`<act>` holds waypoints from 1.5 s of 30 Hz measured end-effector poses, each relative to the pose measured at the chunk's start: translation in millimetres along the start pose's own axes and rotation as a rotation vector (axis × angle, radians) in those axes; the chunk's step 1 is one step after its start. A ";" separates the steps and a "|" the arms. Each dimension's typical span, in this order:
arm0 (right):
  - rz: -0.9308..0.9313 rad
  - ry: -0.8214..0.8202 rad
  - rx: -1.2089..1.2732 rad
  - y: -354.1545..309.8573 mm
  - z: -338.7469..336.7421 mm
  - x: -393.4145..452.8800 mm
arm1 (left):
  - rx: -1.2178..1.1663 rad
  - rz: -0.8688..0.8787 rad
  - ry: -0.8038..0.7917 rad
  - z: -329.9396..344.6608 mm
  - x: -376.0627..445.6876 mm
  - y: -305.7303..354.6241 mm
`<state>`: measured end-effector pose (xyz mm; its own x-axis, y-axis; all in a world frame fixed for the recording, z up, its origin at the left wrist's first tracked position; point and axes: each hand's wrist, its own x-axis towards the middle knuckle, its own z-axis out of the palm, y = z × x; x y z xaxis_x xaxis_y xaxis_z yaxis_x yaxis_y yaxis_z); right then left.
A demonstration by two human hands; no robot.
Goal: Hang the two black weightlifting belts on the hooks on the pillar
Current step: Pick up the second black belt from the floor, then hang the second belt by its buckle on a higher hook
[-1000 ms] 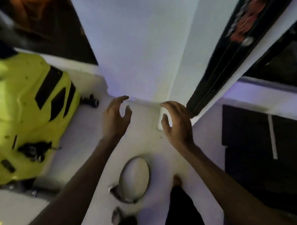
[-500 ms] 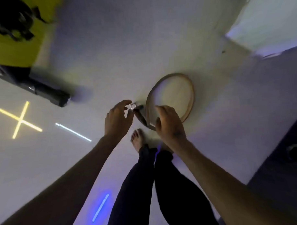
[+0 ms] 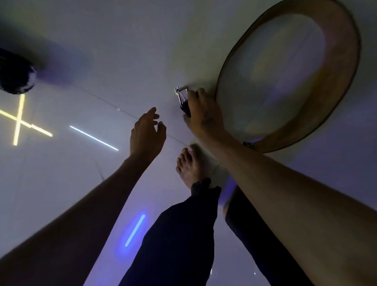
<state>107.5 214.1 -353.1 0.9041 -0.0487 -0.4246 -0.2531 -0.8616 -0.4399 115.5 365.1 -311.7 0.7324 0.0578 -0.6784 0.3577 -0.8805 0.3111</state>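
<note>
Glossy pale floor (image 3: 137,48), coiled belt (image 3: 339,77) lying on it, right hand (image 3: 203,114) gripping its buckle (image 3: 181,97), left hand (image 3: 146,133) spread, holding nothing.

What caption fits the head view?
Right hand grasps the buckle end of a coiled belt on the floor; left hand hovers open beside it.

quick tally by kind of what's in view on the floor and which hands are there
belts: 1, a coiled belt lying on the floor, its buckle at the right hand
hands: 2, the right hand and the open left hand
bare feet: 1, a foot
dark machine bases: 1, a base at the left edge
total: 5
</note>
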 end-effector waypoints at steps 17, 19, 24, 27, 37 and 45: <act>0.288 0.125 0.696 0.2 -358.5 -189.0 | -0.382 0.504 -0.351 -140.1 -188.9 242.8; 0.287 0.154 0.754 -4.4 -418.0 -213.8 | -0.380 0.592 -0.337 -169.8 -228.1 284.6; 0.199 0.291 0.860 -22.4 -544.0 -268.9 | -0.436 0.792 -0.245 -239.5 -321.0 368.5; 0.126 0.422 0.919 -42.2 -611.5 -295.0 | -0.457 0.888 -0.199 -282.4 -369.9 410.6; -0.131 0.827 1.002 -176.8 -806.1 -398.2 | -0.513 1.295 0.012 -460.5 -525.4 513.8; -0.134 1.136 0.984 -246.7 -933.5 -510.9 | -0.762 1.537 0.041 -565.8 -674.8 574.0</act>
<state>29.6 -20.0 711.0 0.6004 -0.7497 0.2783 0.1437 -0.2412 -0.9598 154.4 87.0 701.2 0.6496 -0.5391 0.5361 -0.4694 0.2704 0.8406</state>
